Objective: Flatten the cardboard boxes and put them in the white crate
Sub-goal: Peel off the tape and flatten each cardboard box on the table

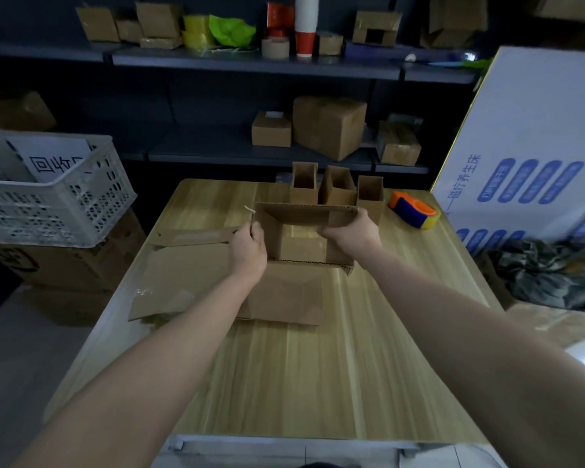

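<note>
Both forearms reach over the table [284, 383]; left hand [249, 253] and right hand [352, 231] each keep a closed grip on the open cardboard box [301, 231], flattened cardboard [190, 278] beneath.

Table top [318, 366]: pale wood-grain, smooth, slight sheen. Open box [304, 231] held by both hands: brown corrugated cardboard, matt, fluted edge showing along its top rim. Flattened box [190, 275] beside it: same matt cardboard, with a scrap of glossy clear tape. White crate [81, 197]: perforated plastic lattice, dull and scuffed; white paper sign [56, 160] inside. Tape dispenser [414, 209]: glossy plastic, orange, blue and yellow. Shelves [250, 60]: dark, matt, metal-looking.
</note>
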The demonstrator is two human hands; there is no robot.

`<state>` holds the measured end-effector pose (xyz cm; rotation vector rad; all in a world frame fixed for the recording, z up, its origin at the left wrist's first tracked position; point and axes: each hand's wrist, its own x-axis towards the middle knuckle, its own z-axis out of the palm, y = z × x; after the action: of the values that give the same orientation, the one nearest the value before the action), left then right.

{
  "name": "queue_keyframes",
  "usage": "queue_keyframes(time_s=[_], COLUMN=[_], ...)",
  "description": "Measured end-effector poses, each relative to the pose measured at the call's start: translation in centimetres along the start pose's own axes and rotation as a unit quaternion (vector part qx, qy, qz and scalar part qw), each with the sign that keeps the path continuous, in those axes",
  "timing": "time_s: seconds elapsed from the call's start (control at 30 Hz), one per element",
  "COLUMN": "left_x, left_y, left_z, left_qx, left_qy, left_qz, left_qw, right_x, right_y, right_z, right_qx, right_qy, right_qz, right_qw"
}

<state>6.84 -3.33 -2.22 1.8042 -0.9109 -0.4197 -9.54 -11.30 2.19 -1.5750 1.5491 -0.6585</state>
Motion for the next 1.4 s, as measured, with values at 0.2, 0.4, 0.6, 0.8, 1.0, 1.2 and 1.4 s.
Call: queue_keyframes(time_s=[0.2,0.4,0.6,0.8,1.0,1.2,1.4], left_x=[0.3,1.7,1.5,1.6,1.3,1.7,1.1], left_y=[0.1,-1.0,-1.9,-1.7,-1.0,0.0,-2.1], left_z=[-0.8,-1.6,-1.3,-1.8,-1.8,-1.5,0.6], left_qx=[-0.028,-0.163,-0.228,-0.314,-0.35,-0.369,-0.269], left_qy=[0.053,0.075,-0.009,-0.128,-0.165,-0.127,-0.175], left_qz=[-0.08,-0.188,-0.156,-0.122,-0.116,-0.177,-0.34], left_qw=[0.995,0.966,0.961,0.933,0.915,0.904,0.884], right_x=[-0.5,-0.8,0.4,2.3,2.8,3.4,5.0], right_y=[-0.3,-0.1,0.4,1.9,3.5,4.7,5.6], right_z=[0.2,-1.2,-1.0,-2.3,-3.7,-4.3,-4.6], right_qx=[0.01,-0.061,-0.024,0.024,0.094,0.143,0.1], right_qy=[-0.092,-0.246,-0.086,-0.07,-0.08,-0.096,-0.074], right_qz=[-0.038,-0.065,-0.026,0.122,0.202,0.22,0.165], right_qw=[0.995,0.965,0.996,0.99,0.972,0.96,0.978])
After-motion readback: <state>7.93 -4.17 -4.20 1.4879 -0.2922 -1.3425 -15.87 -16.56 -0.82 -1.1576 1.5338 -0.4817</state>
